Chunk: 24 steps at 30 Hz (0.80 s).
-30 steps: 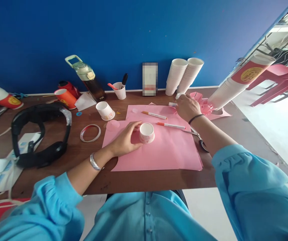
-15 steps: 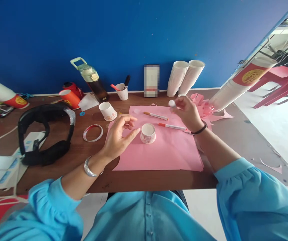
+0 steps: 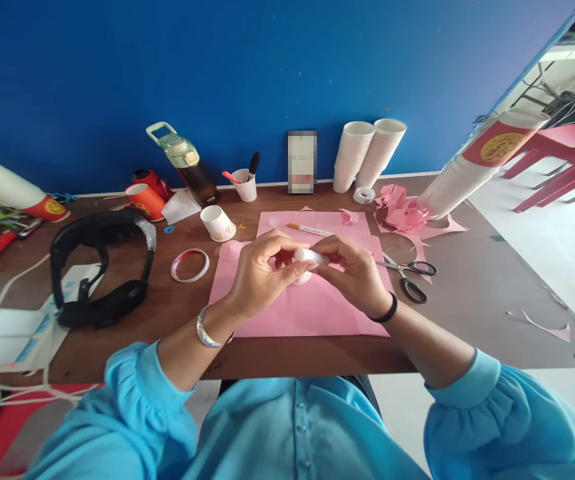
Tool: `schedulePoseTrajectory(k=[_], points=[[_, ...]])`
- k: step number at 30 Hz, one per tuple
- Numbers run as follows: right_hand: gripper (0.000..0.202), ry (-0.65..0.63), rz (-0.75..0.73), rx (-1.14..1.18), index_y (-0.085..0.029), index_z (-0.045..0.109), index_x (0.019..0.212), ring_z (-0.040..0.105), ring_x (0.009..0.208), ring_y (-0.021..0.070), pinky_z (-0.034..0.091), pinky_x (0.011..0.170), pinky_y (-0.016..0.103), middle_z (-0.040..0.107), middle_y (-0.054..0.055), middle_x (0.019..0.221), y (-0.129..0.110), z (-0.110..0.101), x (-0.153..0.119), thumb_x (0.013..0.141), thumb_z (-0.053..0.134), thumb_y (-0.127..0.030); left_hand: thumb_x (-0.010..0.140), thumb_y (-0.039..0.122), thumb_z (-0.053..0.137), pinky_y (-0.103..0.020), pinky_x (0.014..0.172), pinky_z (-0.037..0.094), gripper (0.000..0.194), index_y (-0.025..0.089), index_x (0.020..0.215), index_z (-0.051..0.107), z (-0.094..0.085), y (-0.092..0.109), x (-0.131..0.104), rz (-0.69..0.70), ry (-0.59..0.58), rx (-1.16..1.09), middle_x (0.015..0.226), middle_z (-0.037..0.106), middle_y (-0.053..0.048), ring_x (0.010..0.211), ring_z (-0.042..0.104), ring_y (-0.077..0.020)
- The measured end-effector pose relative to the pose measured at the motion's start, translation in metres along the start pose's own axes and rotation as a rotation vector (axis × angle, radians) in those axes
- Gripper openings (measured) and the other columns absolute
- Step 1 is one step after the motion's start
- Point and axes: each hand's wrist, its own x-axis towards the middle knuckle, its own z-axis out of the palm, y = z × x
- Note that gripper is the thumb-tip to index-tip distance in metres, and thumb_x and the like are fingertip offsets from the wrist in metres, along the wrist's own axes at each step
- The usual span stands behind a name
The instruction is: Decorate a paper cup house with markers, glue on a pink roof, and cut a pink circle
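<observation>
Between both hands, over the pink paper (image 3: 277, 313), is a short white tube that looks like a glue stick (image 3: 309, 256). My left hand (image 3: 265, 270) pinches its left end with thumb and fingers. Closed round the other end is my right hand (image 3: 352, 270), which hides part of it. Directly beneath stands an upside-down paper cup (image 3: 301, 277), mostly covered by the fingers. Beyond the hands lies an orange-tipped marker (image 3: 310, 229) on the paper.
Scissors (image 3: 410, 273) lie right of the paper, near crumpled pink scraps (image 3: 400, 208). A tape ring (image 3: 190, 265), a paper cup (image 3: 218, 224) and a black headset (image 3: 102, 267) sit left. Along the wall stand a bottle (image 3: 187, 167), a pen cup (image 3: 245, 185) and stacked cups (image 3: 355, 157).
My right hand has brought the white glue stick leftward and nearer, above the cup. My left hand has moved right and closed on it. The scissors now show beside my right wrist.
</observation>
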Motion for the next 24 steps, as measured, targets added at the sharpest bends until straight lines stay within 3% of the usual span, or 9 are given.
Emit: schedulePoseTrajectory(k=[5, 8, 11, 14, 17, 19, 22, 24], points=[[0.029, -0.159, 0.139, 0.284, -0.022, 0.077, 0.091, 0.067, 0.072, 0.0148, 0.058, 0.065, 0.029, 0.071, 0.001, 0.084, -0.003, -0.002, -0.006, 0.081, 0.088, -0.046, 0.084, 0.04, 0.084, -0.03, 0.063, 0.049, 0.02, 0.024, 0.081, 0.073, -0.004, -0.004, -0.007, 0.046, -0.05, -0.189, 0.076, 0.068, 0.0, 0.069, 0.058, -0.014], [0.032, -0.114, 0.164, 0.379, -0.022, 0.079, 0.105, 0.071, 0.077, 0.0144, 0.064, 0.071, 0.029, 0.074, 0.003, 0.096, -0.008, 0.0, -0.01, 0.082, 0.089, -0.041, 0.084, 0.036, 0.084, -0.029, 0.068, 0.05, 0.017, 0.023, 0.083, 0.074, -0.007, -0.001, -0.009, 0.058, -0.011, -0.257, 0.081, 0.069, -0.001, 0.075, 0.061, -0.014], [0.032, -0.043, 0.221, 0.435, -0.021, 0.076, 0.105, 0.075, 0.074, 0.0149, 0.066, 0.071, 0.029, 0.077, 0.003, 0.092, -0.016, 0.003, -0.02, 0.081, 0.09, -0.038, 0.085, 0.034, 0.084, -0.029, 0.072, 0.051, 0.017, 0.022, 0.083, 0.072, -0.008, 0.003, -0.015, 0.018, 0.001, -0.367, 0.086, 0.069, -0.001, 0.079, 0.063, -0.0138], [0.027, -0.086, 0.258, 0.494, -0.02, 0.073, 0.107, 0.077, 0.065, 0.015, 0.064, 0.065, 0.026, 0.077, 0.002, 0.083, -0.026, 0.004, -0.034, 0.089, 0.083, -0.037, 0.086, 0.033, 0.082, -0.028, 0.073, 0.051, 0.015, 0.022, 0.083, 0.072, -0.007, 0.004, -0.024, -0.045, -0.018, -0.513, 0.087, 0.066, -0.001, 0.081, 0.062, -0.0137], [0.034, -0.18, 0.33, 0.615, -0.021, 0.068, 0.121, 0.076, 0.058, 0.0144, 0.061, 0.058, 0.023, 0.078, 0.001, 0.079, -0.035, 0.003, -0.047, 0.096, 0.075, -0.043, 0.088, 0.033, 0.081, -0.029, 0.072, 0.051, 0.013, 0.022, 0.089, 0.073, -0.004, 0.002, -0.034, -0.088, -0.08, -0.648, 0.089, 0.066, -0.003, 0.082, 0.061, -0.0143], [0.039, -0.238, 0.45, 0.74, -0.022, 0.064, 0.126, 0.071, 0.049, 0.0126, 0.056, 0.048, 0.02, 0.077, 0.0, 0.074, -0.038, 0.003, -0.054, 0.098, 0.071, -0.047, 0.088, 0.033, 0.081, -0.028, 0.071, 0.051, 0.013, 0.022, 0.09, 0.074, -0.004, 0.002, -0.038, -0.084, -0.128, -0.696, 0.088, 0.066, -0.003, 0.081, 0.06, -0.014], [0.043, -0.31, 0.642, 0.908, -0.022, 0.06, 0.125, 0.053, 0.032, 0.0088, 0.045, 0.034, 0.018, 0.07, -0.005, 0.06, -0.039, 0.006, -0.065, 0.098, 0.066, -0.055, 0.085, 0.032, 0.084, -0.029, 0.073, 0.051, 0.014, 0.022, 0.088, 0.075, -0.004, 0.003, -0.042, -0.049, -0.187, -0.697, 0.086, 0.067, -0.002, 0.081, 0.06, -0.0141], [0.044, -0.275, 0.66, 0.9, -0.022, 0.06, 0.123, 0.046, 0.029, 0.0085, 0.042, 0.031, 0.019, 0.066, -0.006, 0.057, -0.039, 0.011, -0.072, 0.101, 0.058, -0.06, 0.083, 0.031, 0.085, -0.03, 0.075, 0.051, 0.014, 0.022, 0.089, 0.076, -0.004, 0.005, -0.044, -0.044, -0.205, -0.664, 0.087, 0.069, -0.003, 0.082, 0.061, -0.015]])
